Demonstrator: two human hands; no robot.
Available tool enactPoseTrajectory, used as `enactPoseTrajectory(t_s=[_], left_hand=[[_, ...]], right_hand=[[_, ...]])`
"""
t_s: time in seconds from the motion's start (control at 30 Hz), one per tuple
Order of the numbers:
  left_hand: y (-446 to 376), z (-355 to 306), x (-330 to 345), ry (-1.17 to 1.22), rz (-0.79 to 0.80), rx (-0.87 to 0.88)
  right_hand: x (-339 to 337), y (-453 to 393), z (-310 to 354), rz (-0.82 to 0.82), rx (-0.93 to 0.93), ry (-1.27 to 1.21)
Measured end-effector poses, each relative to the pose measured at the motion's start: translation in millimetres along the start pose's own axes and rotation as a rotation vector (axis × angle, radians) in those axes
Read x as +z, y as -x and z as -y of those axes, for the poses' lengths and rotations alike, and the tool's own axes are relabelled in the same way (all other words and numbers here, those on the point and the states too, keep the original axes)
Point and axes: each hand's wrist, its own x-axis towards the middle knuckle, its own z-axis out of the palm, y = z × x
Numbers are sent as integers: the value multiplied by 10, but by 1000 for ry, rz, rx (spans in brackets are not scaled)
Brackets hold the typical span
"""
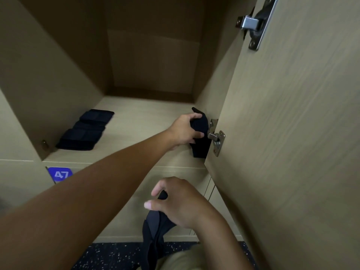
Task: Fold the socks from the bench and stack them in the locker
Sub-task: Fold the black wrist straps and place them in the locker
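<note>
The open beige wood-grain locker compartment (148, 121) filled the upper and central part of the frame, with its door (292, 133) swung open along the right side. Two metal hinges were mounted on the door: the upper hinge (253, 22) at the top right of the frame, and the lower hinge (216, 136) at centre right.

A stack of folded dark navy socks (85, 130) lay on the locker floor at the left of the compartment, close to the left wall. The folded pieces overlapped one another in a row running from front to back.

The left hand (185, 129) reached across the frame into the right side of the compartment. Its fingers (194, 116) were curled round a dark navy sock (201, 135), which hung just beside the lower hinge and the right wall, its lower end near the front edge of the locker floor.

The right hand (179, 201) was positioned low in the centre of the frame, in front of the lockers below. Its fingers (155, 191) were closed on a bunch of dark navy socks (153, 234), which hung down toward the dark speckled floor (109, 254) at the bottom edge.

A blue rounded label (60, 174) with the white number "47" was fixed on the locker front at lower left, partly covered by the left forearm.
</note>
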Motion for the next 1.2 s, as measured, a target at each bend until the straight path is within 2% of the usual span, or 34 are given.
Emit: enactPoseTrajectory(t_s=[0.33,0.43,0.5,0.6,0.7,0.77,0.87,0.93,1.1,1.2], left_hand=[[-159,162,-29,-383,69,22],[-172,207,-75,-700,65,47],[-136,214,-111,-782,88,51],[-119,232,-137,-712,107,64],[-78,237,-127,-475,161,45],[21,181,-141,-402,169,46],[268,29,-245,-426,135,99],[486,-24,-378,-416,56,122],[1229,59,-798,-487,-27,179],[1695,185,-1003,-450,-46,138]], right_hand=[[-22,24,-53,6,10,-16],[-21,19,-50,8,2,-14],[-18,15,-55,7,-1,-14],[-9,11,-65,3,-6,-16],[-4,5,-65,3,-17,-13],[-4,-4,-66,9,-19,-24],[-13,-24,-68,-10,-21,-69],[-24,-35,-67,-36,-30,-106],[-47,-52,-15,-86,-53,-258],[-33,-48,76,-140,-70,-373]])
